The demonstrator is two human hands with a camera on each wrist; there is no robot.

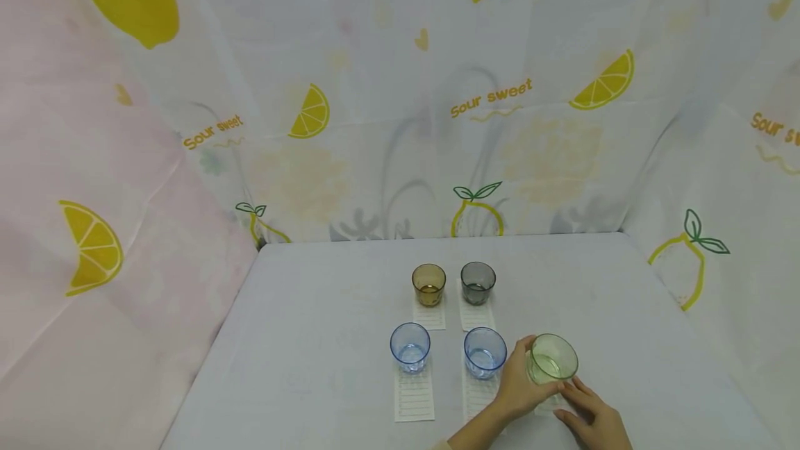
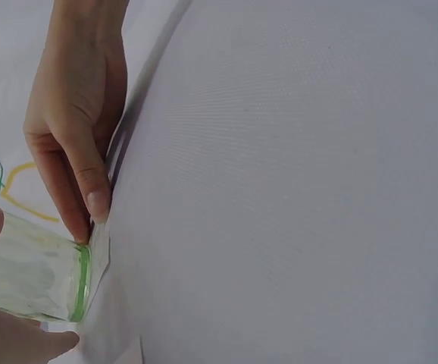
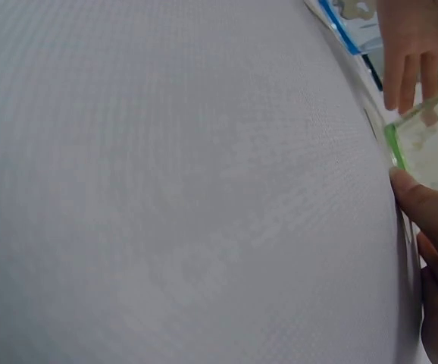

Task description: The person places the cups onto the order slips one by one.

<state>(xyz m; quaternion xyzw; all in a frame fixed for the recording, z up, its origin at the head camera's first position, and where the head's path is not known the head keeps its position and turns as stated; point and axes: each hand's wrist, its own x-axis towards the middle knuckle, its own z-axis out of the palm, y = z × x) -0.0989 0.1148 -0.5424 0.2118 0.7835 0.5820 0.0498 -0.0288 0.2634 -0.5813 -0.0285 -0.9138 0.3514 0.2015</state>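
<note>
My left hand (image 1: 522, 384) grips a pale green drinking glass (image 1: 553, 360), thumb on the near side and fingers round the far side. In the left wrist view the glass (image 2: 29, 269) has a thick green base, close over a white paper slip (image 2: 101, 250). My right hand (image 1: 594, 419) is at the near right of the glass, with fingertips right at its base and at the slip. The right wrist view shows a right-hand finger (image 3: 423, 203) against the green base. Just left of my left hand stands a blue glass (image 1: 485, 354) on a printed slip (image 1: 478, 394).
Another blue glass (image 1: 410, 348) stands further left on its slip (image 1: 414, 394). Behind are an amber glass (image 1: 428, 286) and a grey glass (image 1: 478, 285), each with a slip. The white table (image 1: 312, 339) meets a lemon-printed cloth (image 1: 387, 158) at the back and sides.
</note>
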